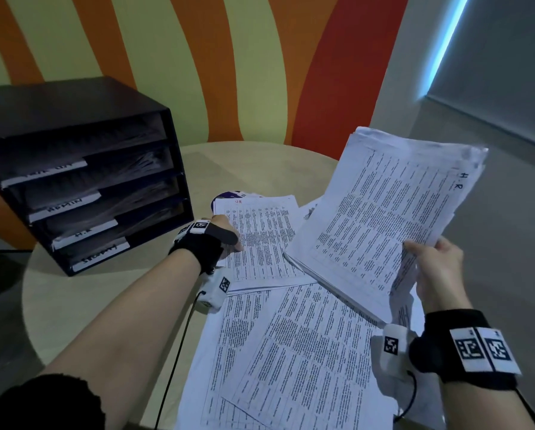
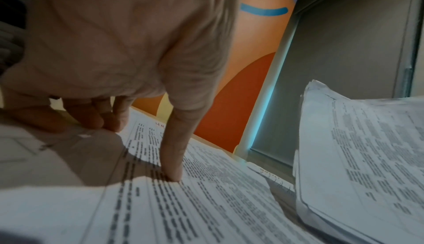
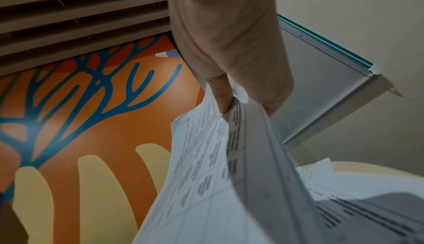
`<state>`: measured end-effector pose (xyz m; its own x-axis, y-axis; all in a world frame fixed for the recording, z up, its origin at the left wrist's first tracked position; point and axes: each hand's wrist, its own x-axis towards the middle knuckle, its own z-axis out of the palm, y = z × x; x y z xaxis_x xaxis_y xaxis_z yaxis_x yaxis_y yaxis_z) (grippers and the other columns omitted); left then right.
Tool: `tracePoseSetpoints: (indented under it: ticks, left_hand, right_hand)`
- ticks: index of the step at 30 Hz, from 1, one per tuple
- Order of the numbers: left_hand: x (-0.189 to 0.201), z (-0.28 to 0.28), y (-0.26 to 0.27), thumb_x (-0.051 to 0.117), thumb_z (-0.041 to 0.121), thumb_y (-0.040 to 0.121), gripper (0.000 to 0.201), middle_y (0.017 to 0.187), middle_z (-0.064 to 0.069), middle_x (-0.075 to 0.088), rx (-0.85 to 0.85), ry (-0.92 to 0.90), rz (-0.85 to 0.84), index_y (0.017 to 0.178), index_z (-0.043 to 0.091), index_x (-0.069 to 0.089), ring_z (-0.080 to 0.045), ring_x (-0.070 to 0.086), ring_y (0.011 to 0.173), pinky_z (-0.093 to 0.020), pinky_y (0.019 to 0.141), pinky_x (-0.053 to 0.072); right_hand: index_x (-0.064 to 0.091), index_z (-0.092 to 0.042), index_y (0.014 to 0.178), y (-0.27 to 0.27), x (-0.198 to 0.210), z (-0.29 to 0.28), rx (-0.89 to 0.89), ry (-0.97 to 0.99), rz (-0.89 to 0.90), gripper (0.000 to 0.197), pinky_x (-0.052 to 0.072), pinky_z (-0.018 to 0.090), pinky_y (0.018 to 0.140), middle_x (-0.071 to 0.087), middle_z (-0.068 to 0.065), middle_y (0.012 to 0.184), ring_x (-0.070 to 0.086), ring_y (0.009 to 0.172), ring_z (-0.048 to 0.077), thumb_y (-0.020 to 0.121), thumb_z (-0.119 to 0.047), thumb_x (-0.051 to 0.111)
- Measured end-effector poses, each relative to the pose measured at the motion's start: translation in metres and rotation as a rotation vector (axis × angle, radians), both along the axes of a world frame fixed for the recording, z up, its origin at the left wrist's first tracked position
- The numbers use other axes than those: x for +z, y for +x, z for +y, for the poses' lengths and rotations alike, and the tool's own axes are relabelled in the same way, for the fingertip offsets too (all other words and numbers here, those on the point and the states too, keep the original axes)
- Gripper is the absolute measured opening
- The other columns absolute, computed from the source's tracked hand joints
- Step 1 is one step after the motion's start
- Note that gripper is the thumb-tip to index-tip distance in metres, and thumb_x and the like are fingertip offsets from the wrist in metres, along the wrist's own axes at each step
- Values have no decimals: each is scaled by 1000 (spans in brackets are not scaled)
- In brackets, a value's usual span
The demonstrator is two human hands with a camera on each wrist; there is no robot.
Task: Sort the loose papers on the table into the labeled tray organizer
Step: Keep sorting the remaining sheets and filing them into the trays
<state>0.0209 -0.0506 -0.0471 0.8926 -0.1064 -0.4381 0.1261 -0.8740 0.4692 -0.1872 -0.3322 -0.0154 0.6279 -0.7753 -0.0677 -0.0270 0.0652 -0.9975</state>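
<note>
I'm in an office: printed forms [image 1: 291, 352] cover my round table [image 1: 104, 305], beside a labeled black paper organizer [image 1: 83, 181] and a painted wall [image 1: 198, 72].

Matt printed paper sheets [image 1: 291, 352], black matt tray organizer [image 1: 73, 119], smooth pale table [image 1: 111, 305]

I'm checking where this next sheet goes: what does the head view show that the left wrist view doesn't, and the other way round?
Only the head view shows the black four-tier tray organizer with white labels, and the right hand gripping the raised stack. Only the left wrist view shows the left hand with its thumb tip pressed on the print and fingers curled at the sheet's edge. Both show the flat printed sheet marked HR in red and the raised white paper stack.
</note>
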Motion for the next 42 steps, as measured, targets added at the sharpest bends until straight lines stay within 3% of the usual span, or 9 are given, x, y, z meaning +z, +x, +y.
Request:
tracePoseSetpoints:
  ticks: [2,4,7,12,17,20,24,36,42]
  left_hand:
    - [-2,-3,6,81,17,76,32,98,-17,59,45,67,-26,91,0,59,-19,48,76,-17,46,51]
    - [-9,-5,15,83,32,72,90,134,-19,32,59,151,-61,138,-4,32,-28,47,111,-34,87,54]
    - [-13,-6,22,76,41,80,112,147,-22,20,50,162,-151,147,-10,2,-33,29,136,-37,108,37]
    - [-24,-5,28,84,25,69,84,139,-20,45,116,82,-203,138,2,40,-36,47,127,-39,102,40]
    - [-19,-9,32,83,30,73,77,121,-11,57,-34,101,-187,131,1,41,-30,56,112,-38,92,50]
    - [-24,-6,36,75,14,77,28,79,-6,56,25,6,-278,89,7,50,-24,55,74,-35,65,49]
    - [-31,0,41,64,1,78,49,55,-1,22,139,-304,-416,53,18,25,-19,23,54,-27,57,21]
    - [-25,15,41,73,19,85,30,73,-11,51,332,-850,-159,65,9,54,-22,50,65,-25,61,43]
    - [-22,6,36,66,12,91,17,68,-14,62,498,-1039,-17,80,-1,64,-18,54,43,-20,37,46]
  right_hand:
    - [60,-13,105,0,0,-2,4,-2,-8,22,50,43,94,64,-4,91,63,92,24,92,3,56]
    - [61,-13,107,0,0,-6,9,-5,-5,24,50,45,95,65,-3,91,64,96,27,92,4,56]
    - [64,-15,105,0,-1,-16,41,-7,18,27,49,48,97,68,0,95,65,95,27,89,6,57]
    - [65,-12,101,-1,-6,-23,74,-6,67,27,50,48,93,69,5,95,65,98,35,87,9,56]
    - [64,-9,108,2,-12,-24,67,-4,90,28,49,52,95,69,8,98,65,98,36,87,9,56]
    - [65,-10,109,3,-15,-26,68,-12,91,29,49,52,96,69,7,99,65,99,35,87,8,57]
    - [64,-10,111,3,-18,-30,42,-5,87,30,49,51,96,69,4,97,65,98,34,88,7,57]
    - [63,-7,118,3,-20,-33,18,17,71,32,47,50,97,68,3,96,64,99,34,89,7,56]
    - [63,-7,117,3,-20,-33,18,18,55,32,48,49,95,68,4,96,65,95,33,89,7,56]
